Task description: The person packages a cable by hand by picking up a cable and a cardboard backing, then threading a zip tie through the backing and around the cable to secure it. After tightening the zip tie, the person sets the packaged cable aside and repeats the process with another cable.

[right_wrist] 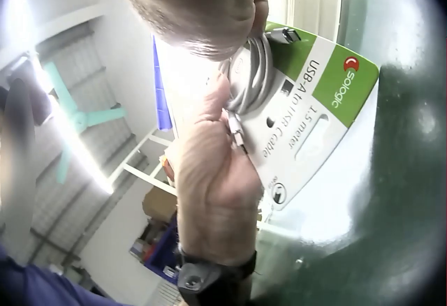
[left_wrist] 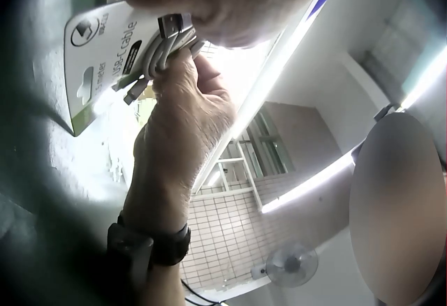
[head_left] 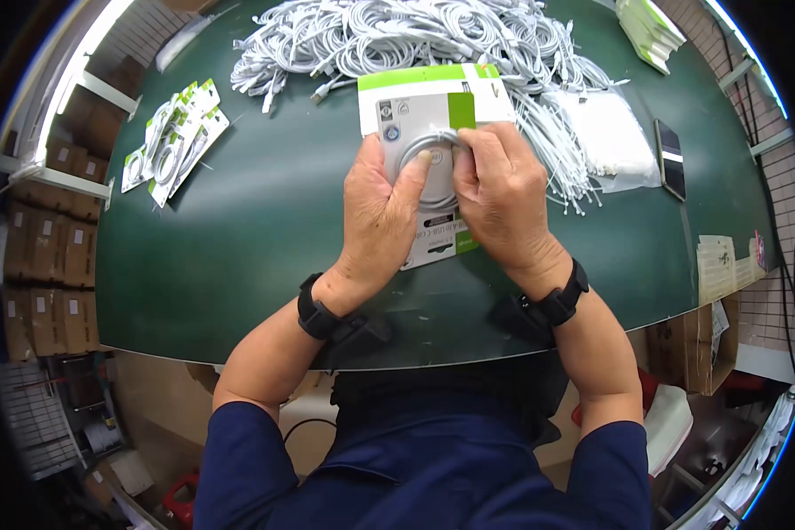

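A white and green packaging card (head_left: 433, 106) lies on the green table (head_left: 265, 230), with a coiled white USB cable (head_left: 426, 144) held against its face. My left hand (head_left: 405, 175) grips the coil and card from the left, its thumb pressed on the loop. From the right, my right hand (head_left: 473, 155) pinches the same coil. In the left wrist view the cable's plugs (left_wrist: 170, 35) stick out between the fingers beside the card (left_wrist: 98, 48). The right wrist view shows the coil (right_wrist: 255, 76) against the card (right_wrist: 314, 121), with the left hand (right_wrist: 216, 180) beneath it.
A big heap of loose white cables (head_left: 397, 35) fills the far side of the table. Several packed cards (head_left: 172, 141) lie at the left. A clear plastic bag (head_left: 609, 137), a phone (head_left: 670, 159) and stacked cards (head_left: 649, 26) sit at the right.
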A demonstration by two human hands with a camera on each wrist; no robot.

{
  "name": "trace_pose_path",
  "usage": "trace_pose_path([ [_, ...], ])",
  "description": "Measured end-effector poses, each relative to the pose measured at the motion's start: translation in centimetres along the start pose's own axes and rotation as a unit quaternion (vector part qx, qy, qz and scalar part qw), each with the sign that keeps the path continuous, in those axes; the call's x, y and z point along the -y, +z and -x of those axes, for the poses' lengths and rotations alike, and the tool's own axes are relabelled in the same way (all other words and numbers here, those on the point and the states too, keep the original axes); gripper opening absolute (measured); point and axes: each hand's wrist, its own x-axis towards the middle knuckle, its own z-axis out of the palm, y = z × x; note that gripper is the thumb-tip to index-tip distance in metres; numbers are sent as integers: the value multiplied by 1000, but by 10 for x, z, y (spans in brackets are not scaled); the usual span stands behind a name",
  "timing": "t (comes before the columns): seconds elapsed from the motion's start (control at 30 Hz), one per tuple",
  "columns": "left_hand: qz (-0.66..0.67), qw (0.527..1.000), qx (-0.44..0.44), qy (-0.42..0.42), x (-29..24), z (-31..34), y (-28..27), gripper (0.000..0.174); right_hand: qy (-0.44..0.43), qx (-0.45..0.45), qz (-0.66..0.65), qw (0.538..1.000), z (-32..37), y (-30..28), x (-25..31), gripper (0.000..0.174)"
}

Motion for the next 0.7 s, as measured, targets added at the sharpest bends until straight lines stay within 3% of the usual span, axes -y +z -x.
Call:
trace_pose_path([
  [0.03, 18, 1000, -2, -3, 0, -1, 0, 22, 30, -5, -30, 999, 1, 2, -2, 18],
  [0.13, 61, 998, -7, -21, 1, -1, -1, 21, 146, -1, -167, 975, 1, -2, 0, 13],
  [0.27, 75, 996, -3, -49, 1, -3, -4, 21, 212, 3, -207, 955, -1, -6, 4, 15],
  [0.47, 64, 996, 4, -61, 1, -2, -6, 22, 165, 23, -124, 978, -2, -10, 0, 23],
  [0.57, 68, 996, 5, -56, 1, -1, -6, 22, 102, 17, -97, 990, 0, -8, -5, 21],
  [0.7, 94, 995, 0, -40, 1, -2, -4, 23, 156, 8, -147, 977, -2, -8, 0, 16],
])
